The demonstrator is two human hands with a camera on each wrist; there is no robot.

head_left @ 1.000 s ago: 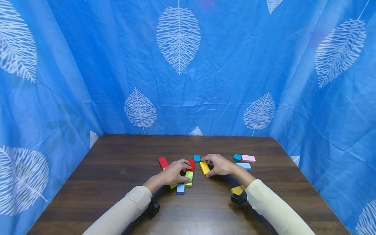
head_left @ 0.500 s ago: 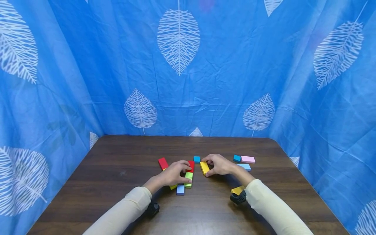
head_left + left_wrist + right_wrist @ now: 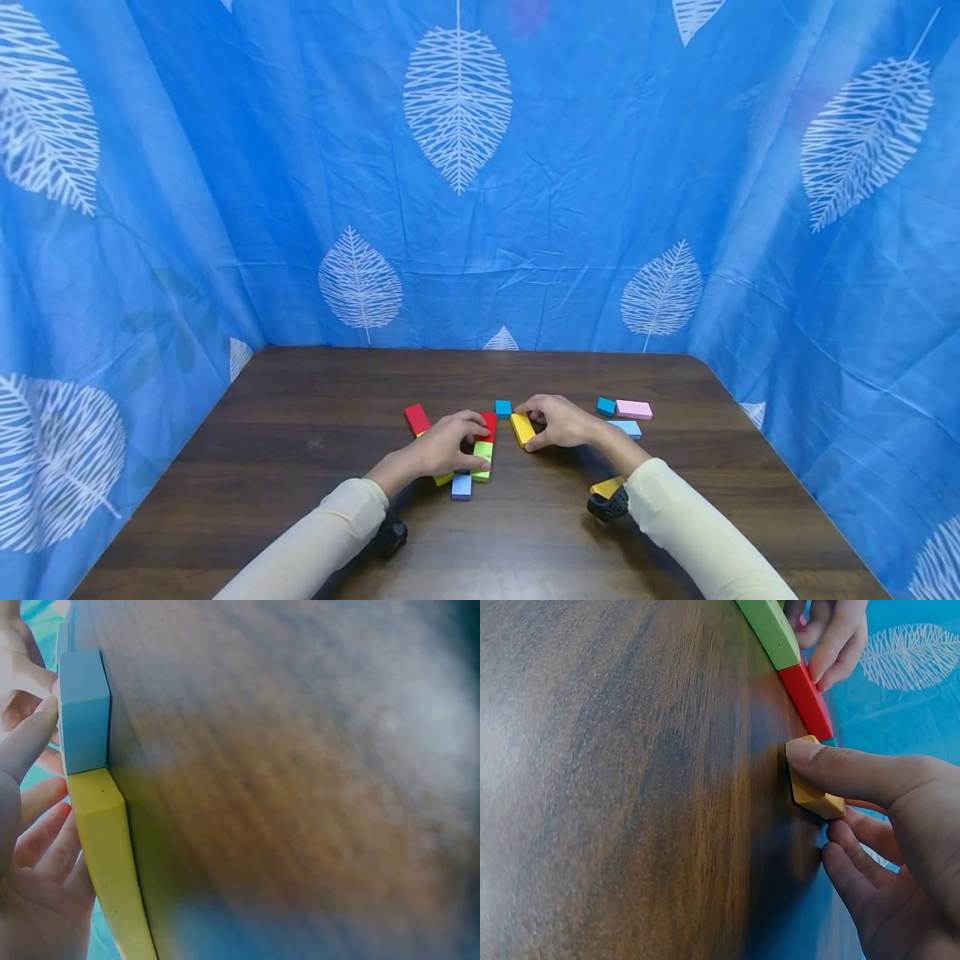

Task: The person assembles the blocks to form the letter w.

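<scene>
My right hand (image 3: 562, 423) pinches a yellow block (image 3: 522, 429) on the table, with the thumb (image 3: 810, 754) at its near end and fingers at the far end. Left of it, a red block (image 3: 487, 422) and a lime green block (image 3: 483, 452) lie end to end. Over these two, my left hand (image 3: 442, 446) rests with thumb at the green one and fingertips at the red one. A light blue block (image 3: 461, 486) meets a bright yellow block (image 3: 109, 847), largely hidden under the left hand in the head view. Another red block (image 3: 417, 417) shows behind that hand.
A small blue block (image 3: 502, 408) lies beyond the held one. Farther right are a teal block (image 3: 606, 406), a pink block (image 3: 634, 409) and a pale blue block (image 3: 626, 428). Another yellow block (image 3: 606, 487) lies by the right wrist. Blue leaf-print curtains (image 3: 480, 208) surround the table.
</scene>
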